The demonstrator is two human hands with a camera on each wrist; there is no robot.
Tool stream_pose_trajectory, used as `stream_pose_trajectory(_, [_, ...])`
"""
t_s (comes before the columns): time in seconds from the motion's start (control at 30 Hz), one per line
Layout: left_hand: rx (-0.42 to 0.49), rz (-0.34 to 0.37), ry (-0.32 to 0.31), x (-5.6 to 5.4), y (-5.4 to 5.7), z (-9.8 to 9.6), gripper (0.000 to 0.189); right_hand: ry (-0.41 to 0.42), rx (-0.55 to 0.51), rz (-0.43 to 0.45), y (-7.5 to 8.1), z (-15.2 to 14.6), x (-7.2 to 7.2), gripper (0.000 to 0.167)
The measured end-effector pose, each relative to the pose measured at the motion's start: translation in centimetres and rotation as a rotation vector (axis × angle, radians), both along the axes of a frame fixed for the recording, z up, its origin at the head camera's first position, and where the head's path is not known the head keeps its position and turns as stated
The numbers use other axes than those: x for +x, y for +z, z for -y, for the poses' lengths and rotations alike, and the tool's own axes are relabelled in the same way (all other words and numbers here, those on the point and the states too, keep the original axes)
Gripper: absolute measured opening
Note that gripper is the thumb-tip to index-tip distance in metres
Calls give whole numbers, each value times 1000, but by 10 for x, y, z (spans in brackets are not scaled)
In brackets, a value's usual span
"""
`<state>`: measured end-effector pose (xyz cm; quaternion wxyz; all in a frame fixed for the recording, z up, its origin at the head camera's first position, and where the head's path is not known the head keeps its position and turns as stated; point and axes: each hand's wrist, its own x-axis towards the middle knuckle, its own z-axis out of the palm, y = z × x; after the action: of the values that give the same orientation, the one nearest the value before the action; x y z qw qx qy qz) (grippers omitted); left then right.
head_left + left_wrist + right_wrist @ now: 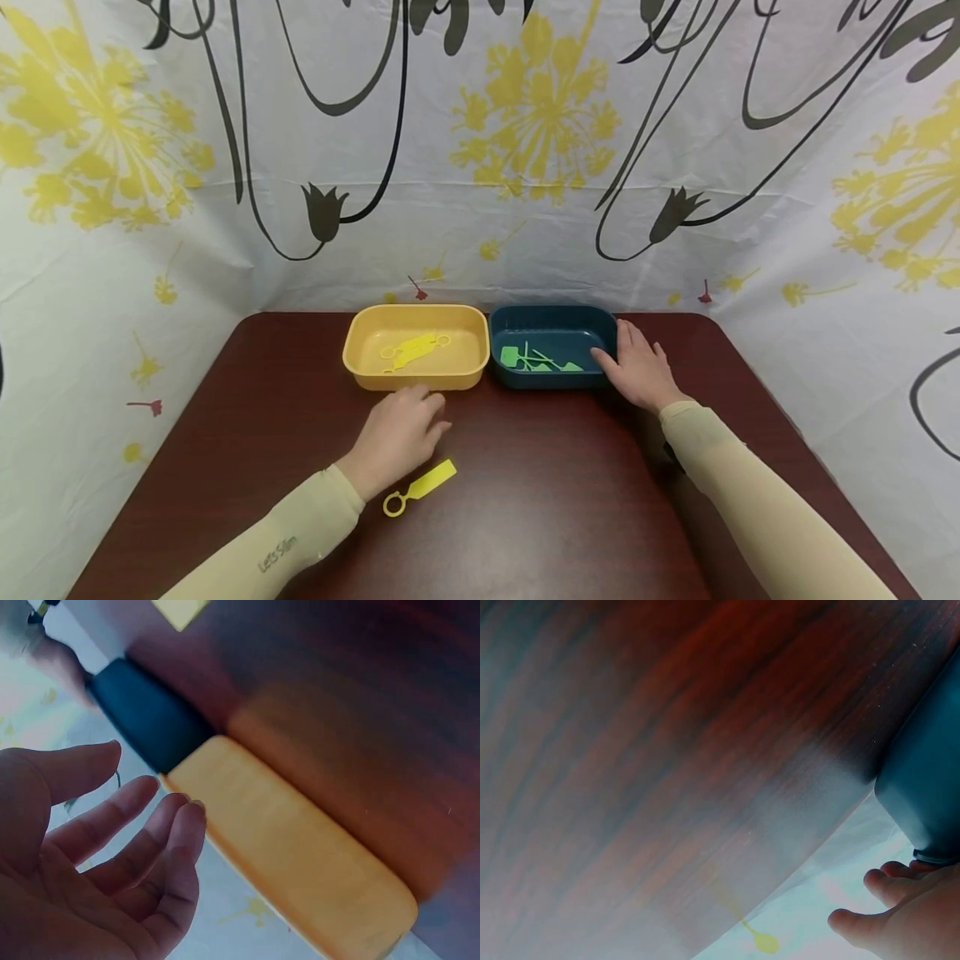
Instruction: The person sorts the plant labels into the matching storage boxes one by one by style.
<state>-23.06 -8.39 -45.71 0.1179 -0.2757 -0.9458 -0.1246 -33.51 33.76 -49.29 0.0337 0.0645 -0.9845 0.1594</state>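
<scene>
In the head view my left hand hovers over the table in front of the yellow bin, its fingers loosely bent with nothing between them. The left wrist view shows the thumb and fingers of this hand apart. Just below it on the table lies a yellow tag with a ring at one end. My right hand rests at the right end of the dark blue bin, thumb over the rim, the other fingers fairly straight along the outside. Several yellow tags lie in the yellow bin.
Several green tags with thin stems lie in the blue bin. Both bins stand side by side at the back of the dark red-brown table. Patterned white cloth hangs behind and along both sides.
</scene>
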Motion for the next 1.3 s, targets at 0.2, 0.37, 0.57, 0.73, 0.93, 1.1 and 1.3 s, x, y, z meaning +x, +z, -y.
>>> stream_pose_trajectory(0.2, [-60,24,-21,9,-5,0,27,-1,2,4,1,1,-1,97])
stream_pose_trajectory(0.37, [-71,46,-36,15,-10,1,29,2,6,7,2,1,0,96])
stream_pose_trajectory(0.57, [-82,64,-72,24,-18,1,32,2,4,2,1,1,-1,97])
stream_pose_trajectory(0.73, [-87,97,-80,31,-24,0,42,5,2,-10,0,0,-1,96])
stream_pose_trajectory(0.93, [-111,138,-83,37,-29,0,55,6,13,-11,-2,-1,-1,96])
stream_pose_trajectory(1.1, [-137,143,-91,41,-34,2,60,2,19,-14,-1,1,0,97])
stream_pose_trajectory(1.3, [-155,96,-100,43,-40,1,57,0,23,-17,0,1,0,97])
